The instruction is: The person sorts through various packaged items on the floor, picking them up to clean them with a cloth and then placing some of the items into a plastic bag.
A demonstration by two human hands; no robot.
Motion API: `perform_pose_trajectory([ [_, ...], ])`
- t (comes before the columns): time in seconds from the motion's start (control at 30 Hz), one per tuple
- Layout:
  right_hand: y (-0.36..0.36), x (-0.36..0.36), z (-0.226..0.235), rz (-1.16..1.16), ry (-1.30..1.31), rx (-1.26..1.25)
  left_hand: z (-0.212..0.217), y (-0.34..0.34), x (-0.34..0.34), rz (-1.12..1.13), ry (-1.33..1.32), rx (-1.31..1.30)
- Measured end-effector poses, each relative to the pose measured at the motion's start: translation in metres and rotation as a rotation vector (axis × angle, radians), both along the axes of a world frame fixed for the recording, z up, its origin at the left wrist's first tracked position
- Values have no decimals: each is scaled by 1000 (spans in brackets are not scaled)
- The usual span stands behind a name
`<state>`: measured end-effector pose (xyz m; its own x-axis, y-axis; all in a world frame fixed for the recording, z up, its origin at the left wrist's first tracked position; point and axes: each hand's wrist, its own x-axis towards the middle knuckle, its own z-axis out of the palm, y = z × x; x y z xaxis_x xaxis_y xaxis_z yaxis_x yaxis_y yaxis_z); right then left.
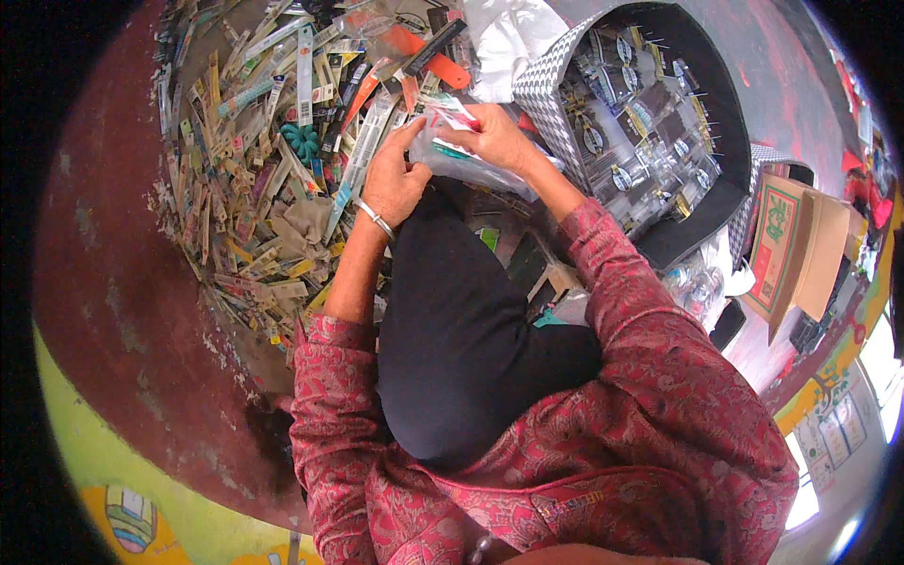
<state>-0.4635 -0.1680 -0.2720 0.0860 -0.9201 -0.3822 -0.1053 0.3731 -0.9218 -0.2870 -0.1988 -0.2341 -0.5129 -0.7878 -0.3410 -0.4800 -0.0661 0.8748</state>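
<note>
A clear plastic bag (477, 171) is stretched between my two hands, above my dark trouser knee. My left hand (394, 181), with a bracelet at the wrist, closes its fingers on the bag's left edge. My right hand (496, 138) pinches the bag's upper part, where a white and red strip (454, 113) shows at the fingertips. Something teal shows through the film; its kind cannot be made out. Just beyond the hands lie a long black piece (435, 47) and a flat orange piece (447, 71) on a heap of narrow packaged strips (254, 179).
To the right stands a houndstooth-patterned container (549, 71) with black lining, holding many clear packets (640, 122). White plastic sheeting (513, 42) lies beside it. Farther right is an open cardboard box (783, 240). The heap spreads over a worn dark red floor (122, 273).
</note>
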Motion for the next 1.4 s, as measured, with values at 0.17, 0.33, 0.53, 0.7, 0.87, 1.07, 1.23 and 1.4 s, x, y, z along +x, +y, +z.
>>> perform_pose_trajectory([
  [0.17,17,-7,1,352,774,-202,4,0,-3,-24,-60,-50],
  [0.33,37,-3,7,393,765,96,4,0,-3,62,-51,34],
  [0.53,31,-6,-1,394,899,272,13,4,-9,-146,-166,-342],
  [0.7,22,-1,19,203,783,217,4,6,1,-156,-235,-377],
  [0.87,28,0,9,251,825,59,18,7,-2,-242,-274,-445],
  [1.07,43,-11,25,116,731,-166,5,-2,10,26,-275,-360],
  [1.23,53,-39,53,214,1048,-405,14,3,3,136,-249,-249],
  [1.4,66,-40,53,648,1344,-346,1,1,5,234,-219,-252],
])
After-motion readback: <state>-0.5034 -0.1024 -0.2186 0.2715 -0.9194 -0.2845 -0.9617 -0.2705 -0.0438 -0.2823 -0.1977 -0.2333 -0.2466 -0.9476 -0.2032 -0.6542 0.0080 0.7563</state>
